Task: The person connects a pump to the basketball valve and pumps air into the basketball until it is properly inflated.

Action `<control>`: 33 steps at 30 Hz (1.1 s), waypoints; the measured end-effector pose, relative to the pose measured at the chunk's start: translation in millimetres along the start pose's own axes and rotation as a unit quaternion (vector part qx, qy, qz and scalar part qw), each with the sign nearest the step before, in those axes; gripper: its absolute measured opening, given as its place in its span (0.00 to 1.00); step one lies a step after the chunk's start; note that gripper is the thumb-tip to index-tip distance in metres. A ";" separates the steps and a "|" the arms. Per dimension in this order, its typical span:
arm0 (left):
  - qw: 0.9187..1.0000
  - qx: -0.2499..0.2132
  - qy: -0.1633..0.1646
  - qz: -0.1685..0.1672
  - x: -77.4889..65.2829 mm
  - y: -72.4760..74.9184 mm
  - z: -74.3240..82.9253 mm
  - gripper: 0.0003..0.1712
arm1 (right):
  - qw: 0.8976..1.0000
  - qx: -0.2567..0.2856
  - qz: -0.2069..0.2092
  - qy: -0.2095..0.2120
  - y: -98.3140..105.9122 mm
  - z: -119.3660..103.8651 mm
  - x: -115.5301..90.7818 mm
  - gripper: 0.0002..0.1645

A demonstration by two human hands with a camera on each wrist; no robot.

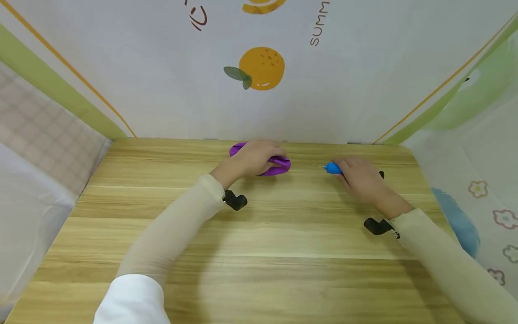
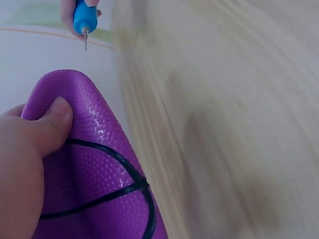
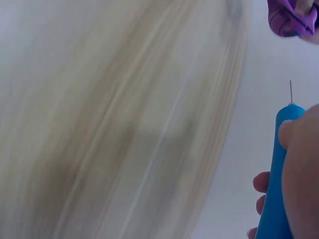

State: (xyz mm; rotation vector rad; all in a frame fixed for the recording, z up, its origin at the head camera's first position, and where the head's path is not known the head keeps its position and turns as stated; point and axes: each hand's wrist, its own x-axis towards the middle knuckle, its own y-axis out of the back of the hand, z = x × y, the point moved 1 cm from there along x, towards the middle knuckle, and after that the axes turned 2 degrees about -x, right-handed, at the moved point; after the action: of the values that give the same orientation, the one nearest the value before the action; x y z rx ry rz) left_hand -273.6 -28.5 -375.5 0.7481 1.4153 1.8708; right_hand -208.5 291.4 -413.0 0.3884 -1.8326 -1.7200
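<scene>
A deflated purple basketball [image 1: 282, 168], pebbled and crossed by black lines, is folded in on itself above the far part of the table. My left hand [image 1: 256, 158] grips it, and in the left wrist view the thumb presses into the fold of the ball [image 2: 94, 129]. To the right, my right hand [image 1: 360, 177] is wrapped around a blue ball pump [image 1: 333, 168] with a thin metal needle pointing left towards the ball. The right wrist view shows the pump [image 3: 277, 184] with the thumb along its body and the needle [image 3: 291, 91] apart from the ball.
The wood-grain table [image 1: 275, 243] stretches under both arms. Behind it hangs a white printed cloth [image 1: 170, 85] with an orange on it, and more cloth hangs at both sides. Each wrist carries a small black camera, such as the left camera [image 1: 235, 201].
</scene>
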 end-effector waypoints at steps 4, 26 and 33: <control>1.000 0.003 -0.002 0.003 -10.7 1.7 1.7 0.19 | 1.000 0.005 -0.002 0.003 0.1 -15.4 4.2 0.25; 1.000 0.020 0.003 -0.003 -23.5 -10.6 20.2 0.12 | 1.000 0.014 -0.011 0.001 -4.2 -60.4 15.0 0.27; 1.000 0.025 0.007 -0.004 -24.0 -13.2 21.2 0.11 | 1.000 0.009 -0.014 0.008 -5.8 -62.7 15.0 0.28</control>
State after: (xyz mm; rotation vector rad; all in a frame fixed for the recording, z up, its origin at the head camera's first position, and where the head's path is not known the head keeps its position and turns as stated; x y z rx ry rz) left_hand -240.3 -32.5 -384.2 0.7532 1.4763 1.8433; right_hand -184.0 231.6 -416.0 0.4355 -1.8405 -1.7154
